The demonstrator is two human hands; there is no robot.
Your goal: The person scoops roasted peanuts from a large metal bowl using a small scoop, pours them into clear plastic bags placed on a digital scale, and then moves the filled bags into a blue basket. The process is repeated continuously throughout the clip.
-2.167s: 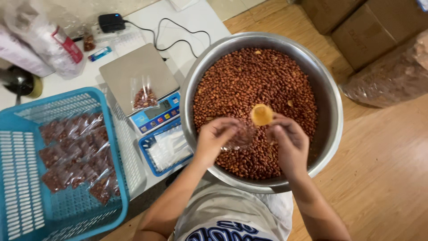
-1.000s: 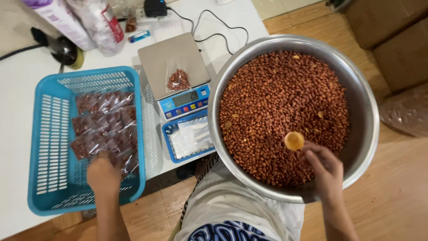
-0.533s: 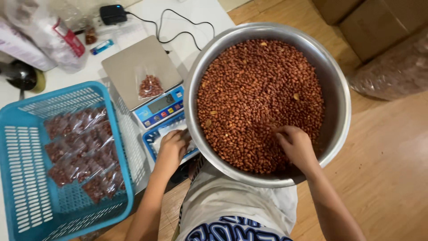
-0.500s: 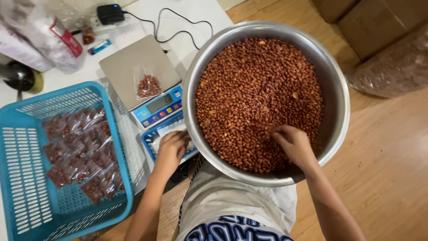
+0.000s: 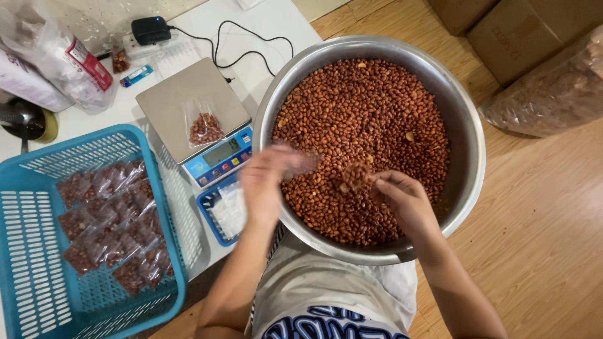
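Note:
A big steel bowl (image 5: 468, 125) holds a heap of red-brown peanuts (image 5: 364, 113). My right hand (image 5: 405, 201) is over the near side of the heap and grips a small round scoop (image 5: 357, 175) heaped with peanuts. My left hand (image 5: 265, 182), blurred by motion, is at the bowl's left rim and holds a small clear plastic bag (image 5: 303, 162) just left of the scoop. A small blue tray (image 5: 210, 216) of empty clear bags lies below my left hand.
A digital scale (image 5: 188, 107) left of the bowl carries a small bag of peanuts (image 5: 205, 129). A blue slotted basket (image 5: 38, 251) with several filled bags stands at the far left. Plastic sacks, a charger and cable lie behind; cardboard boxes and a large sack stand on the wooden floor at the right.
My left hand has lifted from the small blue tray to the bowl with a clear bag. My right hand has come up out of the peanuts with a full scoop.

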